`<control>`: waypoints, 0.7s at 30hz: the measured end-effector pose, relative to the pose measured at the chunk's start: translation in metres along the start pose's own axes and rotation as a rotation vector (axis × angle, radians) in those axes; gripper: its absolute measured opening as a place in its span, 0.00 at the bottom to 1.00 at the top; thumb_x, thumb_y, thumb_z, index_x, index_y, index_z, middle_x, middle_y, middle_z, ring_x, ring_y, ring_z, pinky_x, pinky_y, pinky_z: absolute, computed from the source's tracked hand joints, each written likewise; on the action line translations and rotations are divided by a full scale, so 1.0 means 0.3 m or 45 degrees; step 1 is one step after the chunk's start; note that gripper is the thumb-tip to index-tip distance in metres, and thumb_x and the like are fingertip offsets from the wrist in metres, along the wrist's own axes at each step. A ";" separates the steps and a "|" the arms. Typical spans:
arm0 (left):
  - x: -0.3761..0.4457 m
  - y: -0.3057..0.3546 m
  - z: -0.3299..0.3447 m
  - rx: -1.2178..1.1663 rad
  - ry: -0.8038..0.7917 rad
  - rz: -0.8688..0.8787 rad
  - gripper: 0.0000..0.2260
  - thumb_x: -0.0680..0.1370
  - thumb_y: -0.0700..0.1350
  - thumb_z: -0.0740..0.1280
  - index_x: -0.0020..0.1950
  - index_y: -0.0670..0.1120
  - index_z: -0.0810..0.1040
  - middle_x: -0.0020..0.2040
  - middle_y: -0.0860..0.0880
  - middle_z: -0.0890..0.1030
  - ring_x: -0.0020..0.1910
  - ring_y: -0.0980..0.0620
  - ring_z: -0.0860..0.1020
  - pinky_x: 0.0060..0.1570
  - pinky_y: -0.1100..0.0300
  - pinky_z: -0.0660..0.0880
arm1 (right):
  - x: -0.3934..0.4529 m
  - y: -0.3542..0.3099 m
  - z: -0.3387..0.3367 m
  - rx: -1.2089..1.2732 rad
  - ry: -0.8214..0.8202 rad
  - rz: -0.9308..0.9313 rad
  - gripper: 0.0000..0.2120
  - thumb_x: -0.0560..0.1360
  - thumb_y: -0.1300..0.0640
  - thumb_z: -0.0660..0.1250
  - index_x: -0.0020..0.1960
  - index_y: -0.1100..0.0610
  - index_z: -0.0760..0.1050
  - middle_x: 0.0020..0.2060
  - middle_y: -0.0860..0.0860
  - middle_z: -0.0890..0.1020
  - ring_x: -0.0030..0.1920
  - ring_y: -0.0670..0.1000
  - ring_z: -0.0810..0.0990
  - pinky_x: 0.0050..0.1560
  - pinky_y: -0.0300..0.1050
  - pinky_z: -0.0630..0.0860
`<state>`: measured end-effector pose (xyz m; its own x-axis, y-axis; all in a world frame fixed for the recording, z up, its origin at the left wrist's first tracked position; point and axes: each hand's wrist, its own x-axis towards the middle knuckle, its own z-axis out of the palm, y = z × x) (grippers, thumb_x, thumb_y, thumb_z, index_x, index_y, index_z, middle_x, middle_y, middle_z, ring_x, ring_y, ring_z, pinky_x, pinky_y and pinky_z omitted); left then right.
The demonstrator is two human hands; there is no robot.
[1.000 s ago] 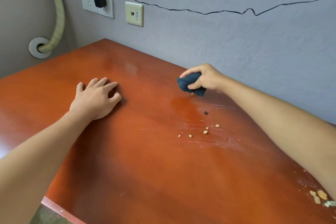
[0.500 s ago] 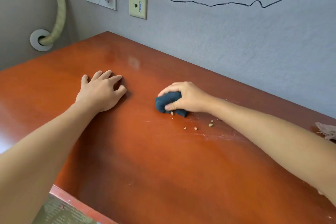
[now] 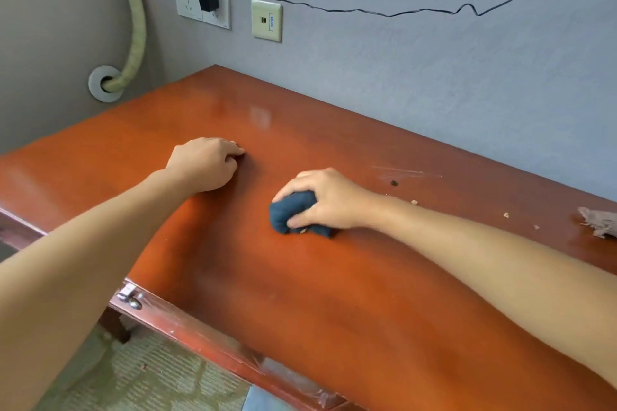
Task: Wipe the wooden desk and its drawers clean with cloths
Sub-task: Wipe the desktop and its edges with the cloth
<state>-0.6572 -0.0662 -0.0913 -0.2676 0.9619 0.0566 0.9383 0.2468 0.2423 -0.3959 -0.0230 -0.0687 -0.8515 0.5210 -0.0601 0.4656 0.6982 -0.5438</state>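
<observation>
Wood, red-brown and glossy, fills most of the view: the desk (image 3: 334, 304) runs from a far-left corner by the wall to the right edge. The right hand (image 3: 325, 198) has its fingers and thumb curled round a bunched dark blue cloth (image 3: 292, 212) and presses it to the top near the middle. The left hand (image 3: 205, 167) rests on the wood just left of it and a little farther off, fingers loosely curled under, holding nothing.

Judging by how things lie, the job is at an early stage. The left and near parts of the top look smooth and free of bits, but whether they have been wiped cannot be told. Right of the cloth, crumbs (image 3: 505, 214) lie scattered, a dark speck (image 3: 394, 182) sits near the wall, and pale smears (image 3: 405, 173) streak the wood beside it. A second, greyish rag (image 3: 599, 222) lies at the far right, untouched. The drawers are hardly in view; only a metal catch (image 3: 128, 294) shows on the near front edge, so they seem still to be done.
</observation>
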 end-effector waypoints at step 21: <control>-0.291 0.053 0.053 -0.002 -0.048 0.158 0.23 0.85 0.57 0.56 0.81 0.56 0.67 0.83 0.54 0.62 0.83 0.52 0.57 0.80 0.45 0.54 | -0.007 0.038 -0.027 -0.136 0.283 0.294 0.16 0.72 0.63 0.77 0.56 0.48 0.84 0.46 0.48 0.85 0.40 0.48 0.84 0.43 0.48 0.83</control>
<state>-0.6154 -0.1444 -0.1079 -0.1412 0.9887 0.0498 0.9633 0.1257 0.2372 -0.3868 -0.0122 -0.0680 -0.6525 0.7576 0.0186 0.6730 0.5906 -0.4454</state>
